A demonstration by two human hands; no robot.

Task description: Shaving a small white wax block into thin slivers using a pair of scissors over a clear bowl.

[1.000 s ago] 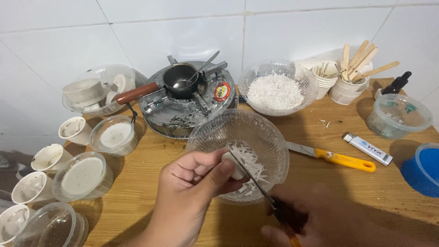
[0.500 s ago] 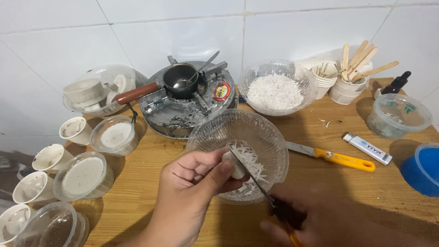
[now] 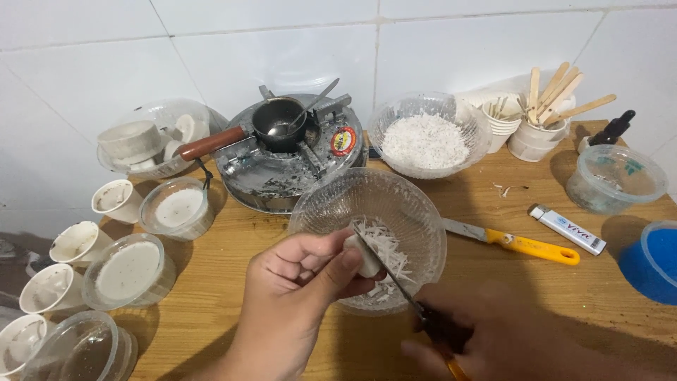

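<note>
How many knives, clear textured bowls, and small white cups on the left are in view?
Knives: 2, one in the right hand cutting the white piece held by the left hand, one yellow-handled knife on the table.
Clear textured bowls: 2, near bowl, far bowl.
Small white cups, left side: 4, for example.
Total: 8

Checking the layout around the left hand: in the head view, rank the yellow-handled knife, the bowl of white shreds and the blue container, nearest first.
From the left hand:
1. Yellow-handled knife, to its right.
2. Bowl of white shreds, behind, by the wall.
3. Blue container, far right edge.
</note>
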